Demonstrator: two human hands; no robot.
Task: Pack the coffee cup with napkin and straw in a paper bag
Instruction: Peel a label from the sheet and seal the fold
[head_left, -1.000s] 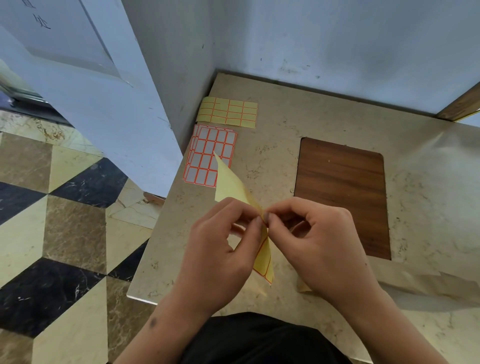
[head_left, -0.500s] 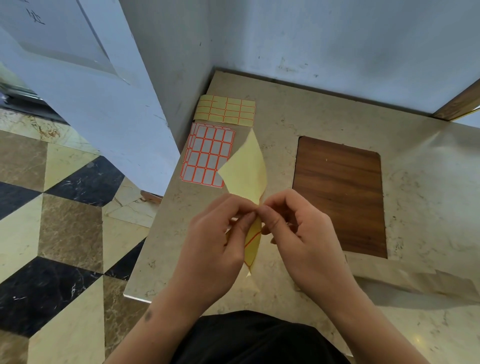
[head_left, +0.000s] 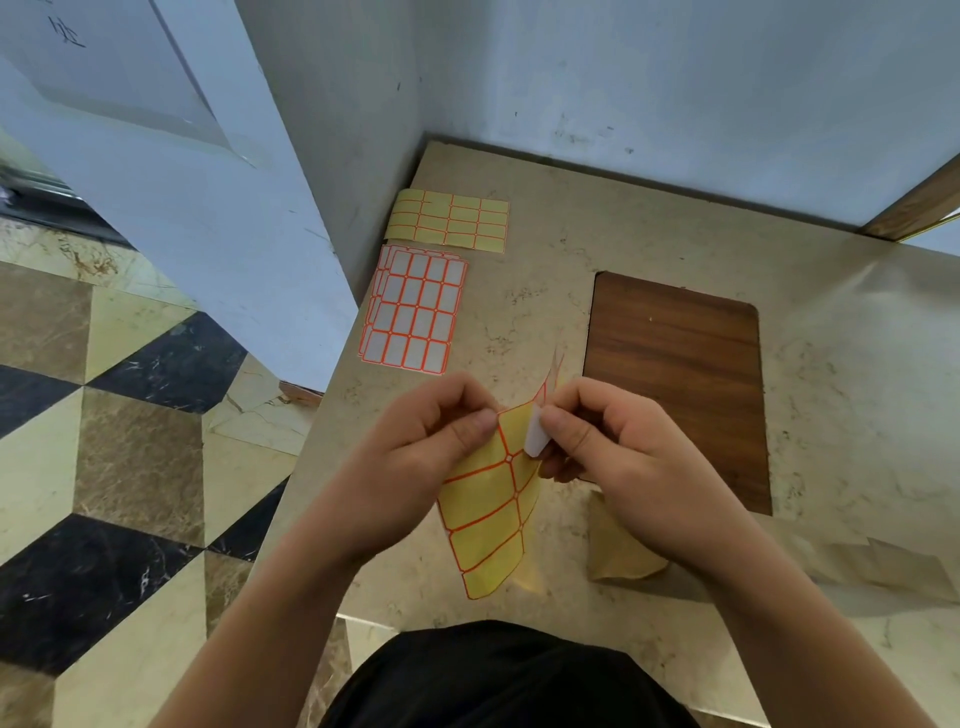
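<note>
The left hand (head_left: 421, 457) pinches the upper edge of a yellow backing sheet of orange-bordered labels (head_left: 491, 512), thumb on its face and fingers closed behind it, so the sheet hangs curled above the near edge of the counter. The right hand (head_left: 608, 457) is pressed close to the left, and its thumb and forefinger nip a small white rectangular sticker (head_left: 536, 436) that stands lifted from the top corner of the sheet; most cells on the sheet show bare yellow, so I judge that the labels there are already used. Below the right wrist lies the folded flap of a brown paper bag (head_left: 623, 558), and the rest of the bag runs flat to the right across the beige marble-patterned countertop (head_left: 530, 322). Beyond the hands sits a dark wood-grain rectangular inlay (head_left: 675, 384), to its left a stack of full white label sheets with orange borders (head_left: 413, 309), and behind that a stripped yellow backing sheet (head_left: 449, 221) near the blue-grey wall. No coffee cup, napkin or straw shows anywhere, so I cannot tell whether they are inside the bag. With the flap folded over and a sticker in hand, the packing looks near its end: what seems left is to press the sticker over the flap to seal it.
</note>
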